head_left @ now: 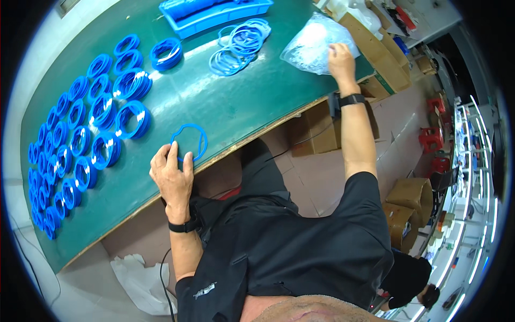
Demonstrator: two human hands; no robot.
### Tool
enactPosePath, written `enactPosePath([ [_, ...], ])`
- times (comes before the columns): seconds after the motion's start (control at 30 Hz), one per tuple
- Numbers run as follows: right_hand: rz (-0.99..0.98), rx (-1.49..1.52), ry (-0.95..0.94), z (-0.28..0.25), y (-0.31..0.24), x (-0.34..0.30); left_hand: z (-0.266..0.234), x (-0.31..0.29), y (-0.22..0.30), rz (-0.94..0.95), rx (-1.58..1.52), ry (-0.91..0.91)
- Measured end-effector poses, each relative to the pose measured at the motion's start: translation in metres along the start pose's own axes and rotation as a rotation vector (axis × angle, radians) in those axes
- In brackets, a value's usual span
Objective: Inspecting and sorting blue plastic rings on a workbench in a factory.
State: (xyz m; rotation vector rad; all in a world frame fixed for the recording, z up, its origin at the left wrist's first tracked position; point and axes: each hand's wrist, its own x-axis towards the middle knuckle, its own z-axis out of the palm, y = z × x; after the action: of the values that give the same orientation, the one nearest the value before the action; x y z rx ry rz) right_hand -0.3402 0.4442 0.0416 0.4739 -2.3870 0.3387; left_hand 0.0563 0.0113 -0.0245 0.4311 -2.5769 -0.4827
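My left hand [174,174] is at the near edge of the green table, its finger and thumb on a thin blue ring [203,140]. The ring is bent out of round, and part of it is hidden by the fingertips. Farther right, my right hand [341,61] is on a clear plastic bag [308,45] with its fingers curled in. What those fingers pinch is too small to make out. A loose spread of thin blue rings [236,53] lies between the bag and a blue tray [225,19].
Many bundles of blue rings [131,119] stand in rows across the left of the green table [225,107]. Cardboard boxes [316,129] are at the table's right end and below it. Red stools [431,139] and another person [410,279] are off to the right.
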Motion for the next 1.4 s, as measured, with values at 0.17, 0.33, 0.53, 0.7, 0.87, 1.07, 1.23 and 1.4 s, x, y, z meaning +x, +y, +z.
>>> enactPosePath([
  [0.17,0.089,0.084,0.134,-0.035,-0.027,-0.014,0.002,0.002,0.003,0.007,-0.024,0.045],
  [0.33,-0.022,0.271,0.113,-0.047,-0.112,-0.06,0.002,0.001,0.007,0.003,0.001,0.074],
  [0.53,-0.387,0.717,-0.236,-0.044,-0.251,-0.133,-0.002,0.002,0.008,0.051,-0.035,0.096],
  [0.7,-0.559,0.779,-0.39,-0.051,-0.312,-0.158,-0.006,0.001,0.009,0.098,-0.086,0.102],
  [0.87,-0.684,0.76,-0.422,-0.042,-0.323,-0.167,-0.005,0.0,0.006,0.099,-0.12,0.115],
  [1.07,-0.718,0.75,-0.494,-0.051,-0.328,-0.165,-0.004,-0.005,0.003,0.071,-0.153,0.158],
  [1.23,-0.706,0.783,-0.558,-0.054,-0.318,-0.149,-0.006,-0.001,0.007,0.048,-0.197,0.216],
  [1.4,-0.632,0.839,-0.559,-0.053,-0.32,-0.113,-0.004,-0.001,0.01,0.032,-0.243,0.212],
])
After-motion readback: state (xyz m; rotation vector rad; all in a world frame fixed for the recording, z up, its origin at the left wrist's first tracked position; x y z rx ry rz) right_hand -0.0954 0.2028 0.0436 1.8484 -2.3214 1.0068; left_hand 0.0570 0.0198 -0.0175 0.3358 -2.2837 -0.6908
